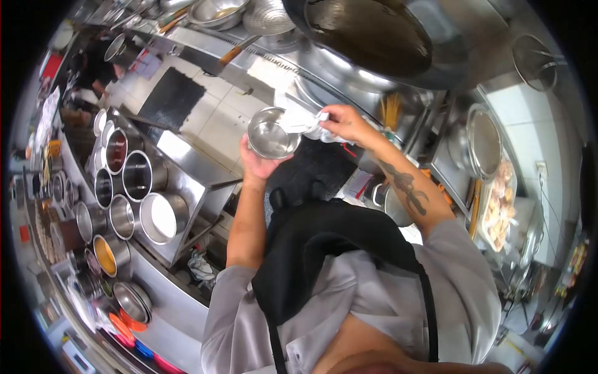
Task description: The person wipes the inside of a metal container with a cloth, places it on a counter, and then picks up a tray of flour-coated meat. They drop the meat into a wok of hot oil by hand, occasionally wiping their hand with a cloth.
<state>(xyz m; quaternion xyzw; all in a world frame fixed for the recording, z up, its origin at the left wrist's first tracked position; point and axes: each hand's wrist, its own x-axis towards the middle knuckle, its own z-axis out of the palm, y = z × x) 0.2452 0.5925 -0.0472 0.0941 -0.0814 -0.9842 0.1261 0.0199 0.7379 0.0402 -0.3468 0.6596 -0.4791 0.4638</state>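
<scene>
Left hand (256,163): our grip cups a small steel bowl (271,133) from beneath, fingers wrapped around its underside, mouth of the bowl tipped toward us. Held in the air at chest height, above the floor tiles and clear of any bench.

Right hand (341,119): grip pinched on a white cloth (303,122), one end of it pushed over the bowl's rim on the right side. The cloth is bunched and trails below the fingers.

Progress, as we judge it: wiping is under way, not finished. The cloth sits at the rim and near wall only; the far wall and base are bare of cloth. What is left looks like the rest of the inside and setting the bowl down.

The bowl: bright, polished, round, shallow; inside reads clean and reflective, no food visible. Whether it is wet we cannot tell.

Outward: a large dark wok (367,34) on the range ahead of us, a wire skimmer (268,19) beside it. To our left, a steel bench (187,162) set with round seasoning tins (138,176), some holding sauces. To our right, a tray of pale food (498,202).
</scene>
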